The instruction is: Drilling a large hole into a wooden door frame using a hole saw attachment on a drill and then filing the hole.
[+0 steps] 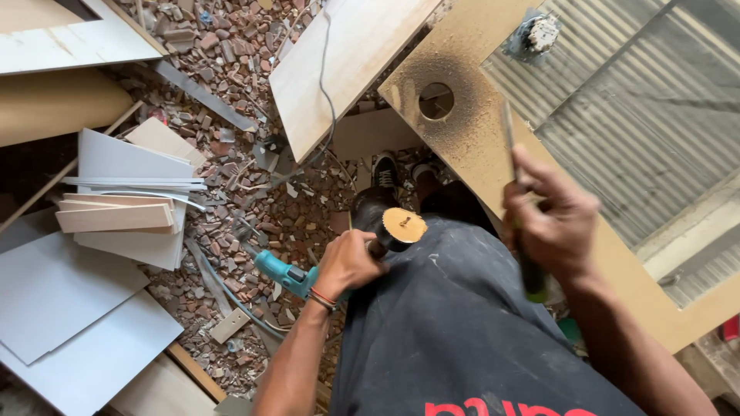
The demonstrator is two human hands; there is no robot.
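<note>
Hole (436,101) cut in board (478,146); left hand (347,262) grips drill (289,275), wood plug (404,226) stuck; right hand (551,223) clenches screwdriver (528,266).

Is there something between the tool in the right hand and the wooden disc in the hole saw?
Nothing visible does. The right hand holds a thin tool up beside the board. The wooden disc, in the drill held by the left hand, faces up, uncovered.

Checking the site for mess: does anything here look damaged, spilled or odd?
The board has a ring of dark scorch and sawdust around its round hole. A wooden plug sits stuck in the hole saw of the drill in the left hand. Rubble covers the floor.
</note>
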